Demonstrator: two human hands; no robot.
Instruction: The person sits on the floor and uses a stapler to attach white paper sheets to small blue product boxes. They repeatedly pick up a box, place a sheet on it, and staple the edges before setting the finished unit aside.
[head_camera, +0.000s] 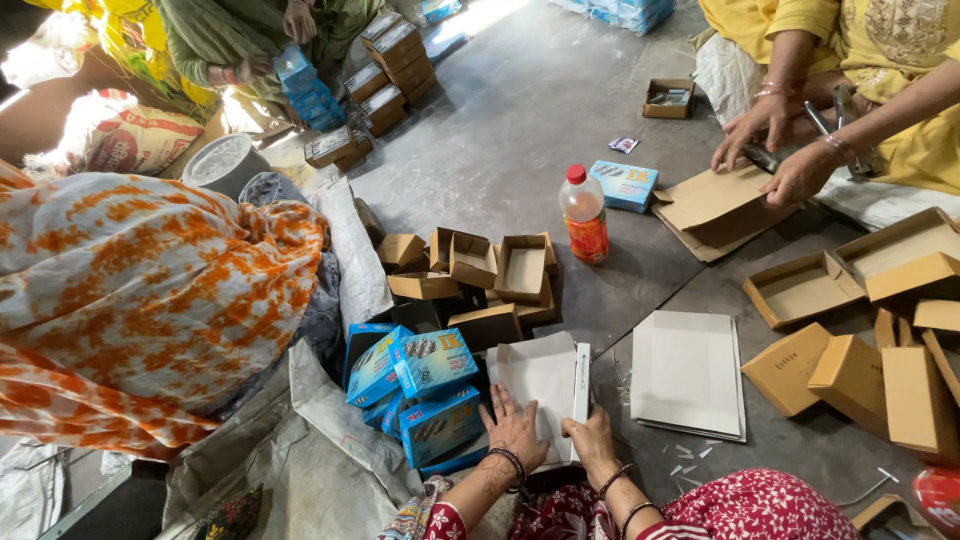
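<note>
My left hand (516, 430) lies flat, fingers spread, on a white cardboard sheet (545, 375) on the floor in front of me. My right hand (591, 440) rests beside it at the sheet's right edge, pinching a folded-up flap (582, 385). A pile of blue printed boxes (415, 385) lies just left of my left hand. To the right lies a stack of flat white sheets (688, 372).
Open brown cardboard boxes (480, 275) cluster beyond the sheet, more brown boxes (860, 370) at right. A red-capped bottle (584, 215) stands mid-floor. A person in yellow presses brown card (715, 205) with a stapler. An orange-patterned person sits at left; another sits far back with stacked boxes (390, 65).
</note>
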